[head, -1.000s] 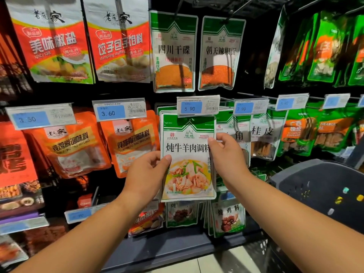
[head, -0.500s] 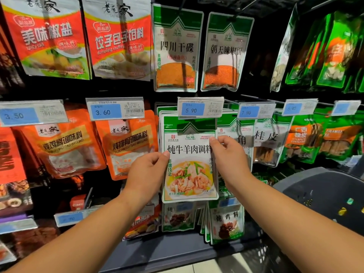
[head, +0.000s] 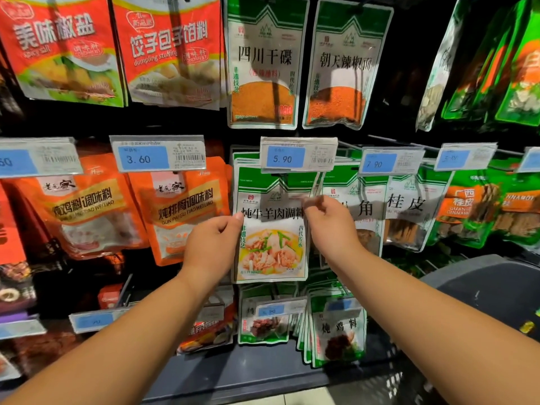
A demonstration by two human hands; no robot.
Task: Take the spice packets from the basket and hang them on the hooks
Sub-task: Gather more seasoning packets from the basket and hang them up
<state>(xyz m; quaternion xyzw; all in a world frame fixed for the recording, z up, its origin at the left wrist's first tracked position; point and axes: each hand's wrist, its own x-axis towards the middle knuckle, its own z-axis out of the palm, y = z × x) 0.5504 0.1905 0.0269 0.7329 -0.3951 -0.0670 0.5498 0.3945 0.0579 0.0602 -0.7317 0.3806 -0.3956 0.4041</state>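
Note:
A green-and-white spice packet (head: 271,247) with a picture of a meat dish hangs in front of a stack of like packets, its top tucked behind the 5.90 price tag (head: 298,156) at the hook's tip. My left hand (head: 213,249) pinches the packet's left edge, thumb on the front. On the other side, my right hand (head: 330,226) has curled, motion-blurred fingers at the upper right edge. The hook itself is hidden behind the tag. The dark grey basket (head: 482,287) shows at the lower right; its inside is out of sight.
Orange seasoning packets (head: 181,211) hang to the left under a 3.60 tag. Green packets (head: 409,209) hang to the right under a 7.90 tag. Larger packets (head: 263,62) fill the row above. Below hangs another row of green packets (head: 339,331) above a dark shelf ledge (head: 233,372).
Both hands have raised the packet and pushed it back, so its top now sits behind the 5.90 tag. The right fingers have slid to the upper edge.

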